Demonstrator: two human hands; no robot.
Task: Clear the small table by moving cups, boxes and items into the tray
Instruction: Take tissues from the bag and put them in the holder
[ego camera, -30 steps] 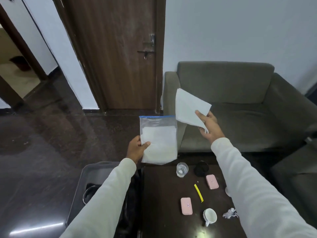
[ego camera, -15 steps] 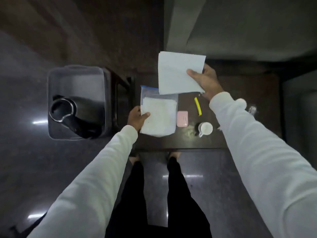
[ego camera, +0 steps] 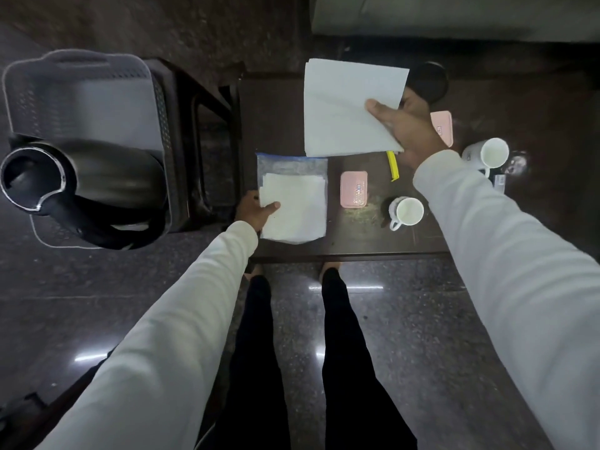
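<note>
A: What is in hand just now?

B: Paper goods. The left hand (ego camera: 256, 211) pinches the lower left corner of a clear zip bag (ego camera: 292, 196) with a blue seal strip, thumb on top; a stack of white napkins shows through the plastic. The bag sits at the table's (ego camera: 279, 125) near left corner, though I cannot tell if it rests flat or is just lifted. The right hand (ego camera: 412, 131) grips a folded white sheet (ego camera: 344, 105) by its right edge, thumb over, fingers under, holding it above the far middle of the table.

A: So which step is this?

B: I judge the sheet and bag are being gathered to go to the tray (ego camera: 81, 102), the grey perforated plastic bin on a dark stand just off the table's left edge. A steel kettle (ego camera: 81, 186) with a black handle already fills its near half.

A: What does the next move call for?

B: Carrying both leftward and laying them in the tray's free far half. The sheet is limp and creased, so it may flop; the bag is slick.

A: And what is left?

B: Much. Two flat pink boxes with rounded corners, one (ego camera: 354, 189) near the middle, one (ego camera: 442, 126) partly behind the right hand. A thin yellow stick (ego camera: 393, 167) between them. Two white glossy cups, one (ego camera: 404, 212) by the near edge, one (ego camera: 487, 154) toward the right edge. A dark round object (ego camera: 428, 79) lies at the far edge.
</note>
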